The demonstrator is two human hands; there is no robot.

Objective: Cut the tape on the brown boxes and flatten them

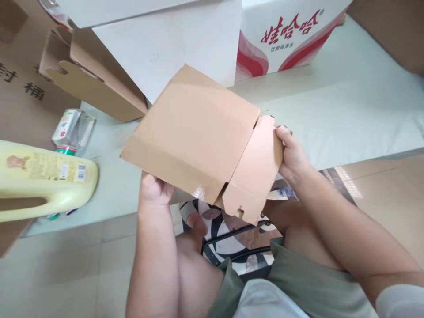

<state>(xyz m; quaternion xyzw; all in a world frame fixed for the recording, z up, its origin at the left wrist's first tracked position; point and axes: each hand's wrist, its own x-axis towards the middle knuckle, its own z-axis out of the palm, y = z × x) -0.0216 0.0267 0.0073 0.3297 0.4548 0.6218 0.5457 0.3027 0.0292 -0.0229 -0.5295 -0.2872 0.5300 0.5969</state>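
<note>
A brown cardboard box (195, 128) is held up, tilted, over my lap and the edge of the pale green surface. Its end flap (253, 168) sticks out on the right, with a small notch near its lower edge. My right hand (293, 152) grips that flap's right edge, thumb on top and the other fingers mostly behind. From below, my left hand (155, 189) holds the near left edge, its fingers largely hidden under the cardboard. A shiny bit of clear tape shows on the near side.
Behind the box stand a white carton (175, 48) and a white carton with red lettering (281, 39). Leftward are an open cardboard box (96, 79), a clear plastic bottle (77, 128) and a yellow jug (66, 181). A patterned bag (232, 234) sits between my legs.
</note>
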